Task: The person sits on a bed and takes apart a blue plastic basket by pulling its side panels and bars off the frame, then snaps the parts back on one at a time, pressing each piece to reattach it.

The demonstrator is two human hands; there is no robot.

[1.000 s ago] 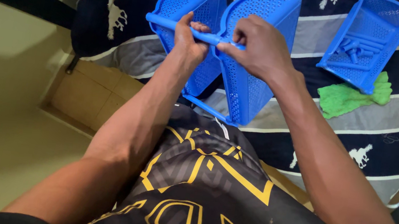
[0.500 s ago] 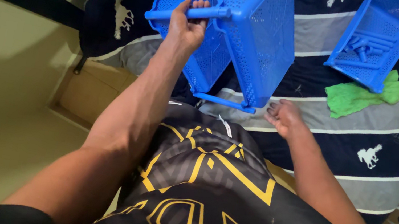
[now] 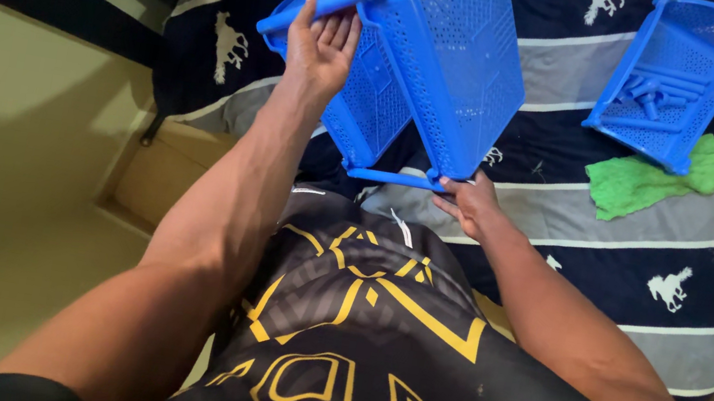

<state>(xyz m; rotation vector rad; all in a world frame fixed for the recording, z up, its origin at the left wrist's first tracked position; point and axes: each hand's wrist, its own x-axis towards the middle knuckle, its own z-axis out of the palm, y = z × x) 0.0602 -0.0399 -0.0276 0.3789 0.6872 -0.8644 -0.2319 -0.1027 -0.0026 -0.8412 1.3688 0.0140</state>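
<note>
Slippage threatens: left hand [image 3: 320, 45] only cups the tilted blue basket [image 3: 443, 60], right hand [image 3: 470, 205] pinching its lower rod [image 3: 395, 178].

Blue perforated basket [image 3: 443, 60]: top corner cut off by the upper frame edge; a second blue panel behind it mostly hidden. Left hand [image 3: 320, 45]: fingertips concealed behind the basket's rim, grip not discernible. Striped bedspread [image 3: 705, 259]: runs out of frame right and top; the dark object at the right edge is too cropped to identify.
</note>
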